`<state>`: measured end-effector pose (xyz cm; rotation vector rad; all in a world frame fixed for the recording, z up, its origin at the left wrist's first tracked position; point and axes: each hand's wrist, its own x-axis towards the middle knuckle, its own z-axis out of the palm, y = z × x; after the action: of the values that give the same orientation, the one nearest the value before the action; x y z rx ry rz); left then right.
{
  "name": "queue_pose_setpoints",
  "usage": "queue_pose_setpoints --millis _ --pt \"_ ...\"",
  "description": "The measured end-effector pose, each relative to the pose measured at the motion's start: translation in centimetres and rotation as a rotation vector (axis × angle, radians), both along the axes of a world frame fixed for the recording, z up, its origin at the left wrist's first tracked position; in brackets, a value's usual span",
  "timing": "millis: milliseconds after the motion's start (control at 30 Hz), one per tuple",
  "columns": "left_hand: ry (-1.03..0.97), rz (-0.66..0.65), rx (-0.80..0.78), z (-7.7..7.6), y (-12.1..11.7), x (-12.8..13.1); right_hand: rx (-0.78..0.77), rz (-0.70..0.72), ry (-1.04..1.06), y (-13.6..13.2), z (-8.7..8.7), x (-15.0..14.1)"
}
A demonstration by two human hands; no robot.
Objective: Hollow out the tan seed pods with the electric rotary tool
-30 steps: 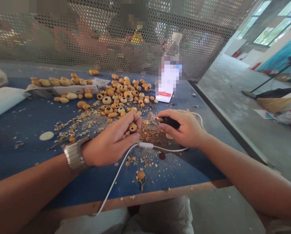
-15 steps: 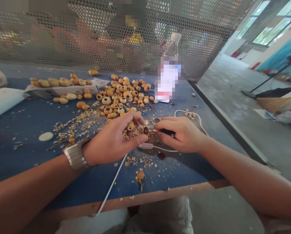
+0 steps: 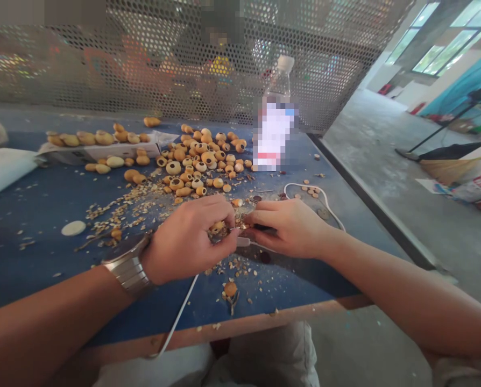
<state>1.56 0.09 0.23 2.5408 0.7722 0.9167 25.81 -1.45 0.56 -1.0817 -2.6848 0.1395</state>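
My left hand [image 3: 194, 236], with a metal watch at the wrist, is closed around a small gourd [image 3: 216, 227], partly hidden under its curled fingers. Its thumb and forefinger pinch together at the tip of a slim rotary tool [image 3: 245, 226]. My right hand [image 3: 291, 227] grips that tool's dark handle, which its fingers mostly cover. The disc at the tool's end is hidden between the left fingertips. Just beyond the hands lies a small pale-ended gourd piece [image 3: 237, 202]. Seeds and shell bits are scattered below.
A heap of small gourds [image 3: 200, 161], many cut open, lies behind my hands. More gourds rest on a long box [image 3: 99, 152]. A phone [image 3: 273, 137] leans against a clear bottle [image 3: 280, 86]. A white cable [image 3: 179, 312] crosses the table; a perforated screen [image 3: 151, 70] stands behind.
My left thumb and forefinger have closed on the tool's tip, covering the disc seen before. The gourd in my left hand has dropped slightly lower. My right hand has shifted a little left.
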Motion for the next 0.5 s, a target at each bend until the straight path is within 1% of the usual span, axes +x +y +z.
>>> queue_pose_setpoints --millis 267,400,500 --pt "-0.029 -0.002 0.006 0.49 -0.41 -0.13 0.000 0.026 0.040 -0.29 0.33 -0.12" --pt "-0.027 -0.004 0.040 0.31 -0.20 -0.14 0.016 0.030 0.146 -0.26 0.09 -0.24" --pt "0.015 -0.017 0.044 -0.04 -0.05 -0.11 0.067 0.013 0.213 -0.27 -0.21 -0.33"
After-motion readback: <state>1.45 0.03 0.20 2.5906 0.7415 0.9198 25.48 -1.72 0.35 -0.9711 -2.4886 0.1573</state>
